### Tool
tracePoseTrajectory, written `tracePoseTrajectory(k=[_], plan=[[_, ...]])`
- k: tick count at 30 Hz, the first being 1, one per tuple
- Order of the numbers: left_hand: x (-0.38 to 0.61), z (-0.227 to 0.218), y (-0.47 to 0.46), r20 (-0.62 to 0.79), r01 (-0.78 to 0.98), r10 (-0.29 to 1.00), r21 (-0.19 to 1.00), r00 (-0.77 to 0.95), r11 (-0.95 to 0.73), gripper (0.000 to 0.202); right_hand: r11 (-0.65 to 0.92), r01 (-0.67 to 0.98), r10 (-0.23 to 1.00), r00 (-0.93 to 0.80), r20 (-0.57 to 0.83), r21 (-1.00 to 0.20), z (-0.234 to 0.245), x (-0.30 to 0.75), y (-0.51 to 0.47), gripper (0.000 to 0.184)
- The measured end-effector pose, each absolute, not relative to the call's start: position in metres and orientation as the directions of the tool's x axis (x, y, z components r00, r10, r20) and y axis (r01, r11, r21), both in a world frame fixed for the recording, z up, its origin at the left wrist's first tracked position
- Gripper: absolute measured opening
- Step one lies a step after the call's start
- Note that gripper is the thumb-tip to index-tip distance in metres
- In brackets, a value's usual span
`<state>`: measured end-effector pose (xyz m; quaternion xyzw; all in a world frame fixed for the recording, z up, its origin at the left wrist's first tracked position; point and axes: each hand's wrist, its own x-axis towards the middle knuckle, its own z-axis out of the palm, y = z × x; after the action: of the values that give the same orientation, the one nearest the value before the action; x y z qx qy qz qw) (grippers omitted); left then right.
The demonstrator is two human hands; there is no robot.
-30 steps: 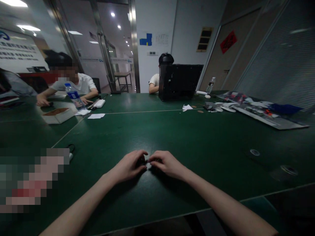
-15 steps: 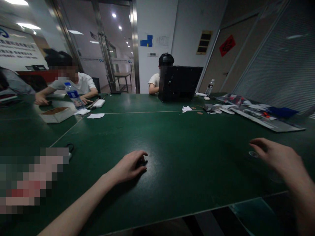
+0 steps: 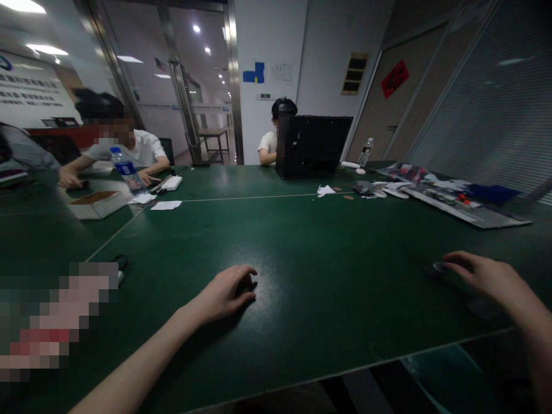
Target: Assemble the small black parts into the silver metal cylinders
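Observation:
My left hand (image 3: 230, 292) rests on the green tabletop (image 3: 302, 322), left of the middle, with curved fingers and the thumb held apart. Only shadow shows in the gap between them. Over on the right, my right hand (image 3: 487, 279) is low over the table. Its thumb and forefinger come together at the edge of a small round thing (image 3: 439, 267) with a pale rim, too small and dim to name further. The other fingers of this hand are mostly hidden behind the forefinger.
A black box-shaped device (image 3: 317, 146) stands at the far side, a person behind it. Another person sits far left near a bottle (image 3: 127, 171) and an open carton (image 3: 99, 205). Papers and parts lie on a board (image 3: 478, 214) at right. A blurred-out patch (image 3: 64, 316) covers something at left.
My right hand has come down so that its fingertips meet the small round thing. My left hand has stayed in place. The view has shifted slightly.

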<state>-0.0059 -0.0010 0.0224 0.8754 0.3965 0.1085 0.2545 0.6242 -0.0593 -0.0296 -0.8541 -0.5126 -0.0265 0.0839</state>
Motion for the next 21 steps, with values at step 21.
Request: tracePoseTrajectory(k=[21], plan=[[-0.0087,0.0158,0.0022,0.019,0.614,0.734,0.532,0.679,-0.583,0.036,-0.489,0.84,0.865,0.502,-0.005,-0.235,-0.0262,0.628,-0.0685,0.053]])
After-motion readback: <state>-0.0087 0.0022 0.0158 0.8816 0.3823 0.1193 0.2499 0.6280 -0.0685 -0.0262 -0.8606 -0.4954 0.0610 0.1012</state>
